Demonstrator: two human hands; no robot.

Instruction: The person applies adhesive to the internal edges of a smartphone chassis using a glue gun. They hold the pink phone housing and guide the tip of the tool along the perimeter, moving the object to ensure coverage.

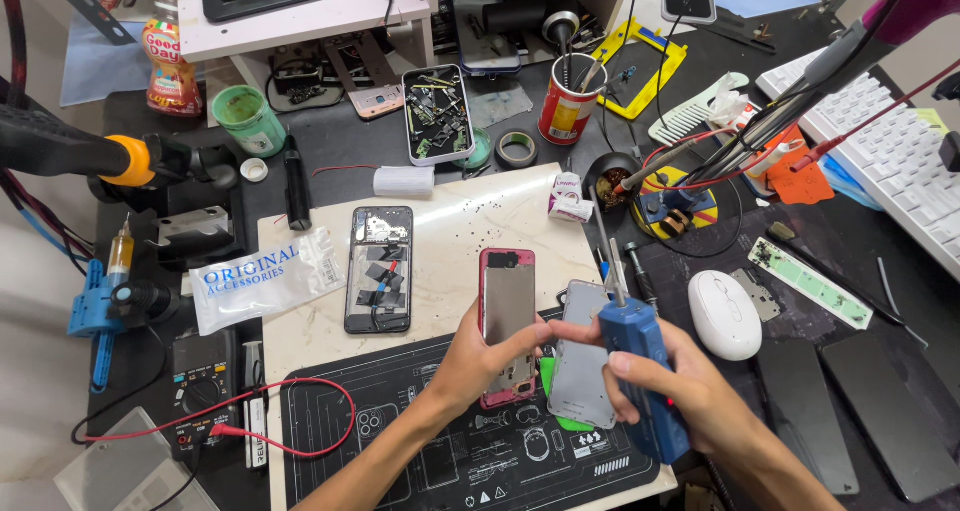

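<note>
My left hand [478, 356] grips a pink-framed phone body [506, 316], holding it upright over the black repair mat [400, 441]. My right hand [670, 381] is closed around a blue electric screwdriver [640, 371], its tip pointing up and away. Between the two hands a grey phone back panel [584, 356] lies on the mat, with a green piece showing under it. An opened black phone [379, 269] with exposed parts rests on the white marble slab [460, 221] to the left.
A white mouse [724, 314] sits to the right, a white keyboard [890, 161] beyond it. A red can of tools [570, 101], a parts tin [437, 114], tape rolls, a clear accessory bag [265, 279], a multimeter [203, 386] with red lead and black panels crowd the desk.
</note>
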